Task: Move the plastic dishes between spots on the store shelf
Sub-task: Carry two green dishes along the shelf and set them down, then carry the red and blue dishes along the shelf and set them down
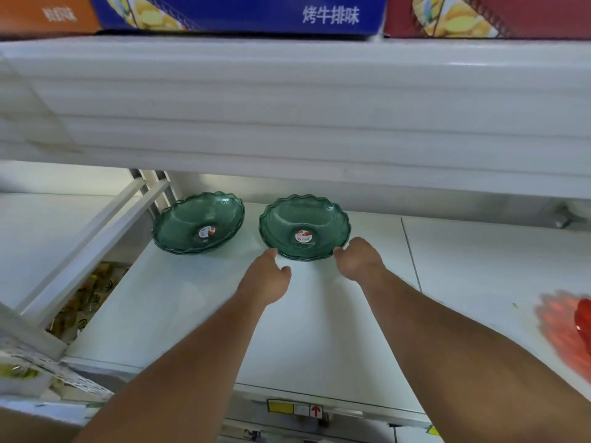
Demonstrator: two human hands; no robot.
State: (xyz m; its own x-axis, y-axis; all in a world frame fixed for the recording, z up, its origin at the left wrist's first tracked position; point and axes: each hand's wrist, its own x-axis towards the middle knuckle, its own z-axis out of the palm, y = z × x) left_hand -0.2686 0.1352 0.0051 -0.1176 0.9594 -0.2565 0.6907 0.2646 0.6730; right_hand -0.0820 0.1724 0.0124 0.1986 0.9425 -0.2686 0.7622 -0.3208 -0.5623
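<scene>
Two small stacks of green translucent plastic dishes with scalloped rims stand at the back of the white shelf [192,314]. The left stack [198,223] sits near the shelf's slanted bracket. The right stack [303,227] has a red and white sticker in its middle. My left hand [267,278] reaches to the right stack's front left rim, its fingertips at the edge. My right hand [359,257] is at the front right rim, fingers touching it. Whether either hand grips the rim is unclear; the stack rests on the shelf.
A white upper shelf [287,107] overhangs the dishes, with snack boxes [243,11] on top. A slanted white bracket [96,238] borders the left side. Something red [572,327] lies blurred at the right edge. Packaged goods [86,295] show below left.
</scene>
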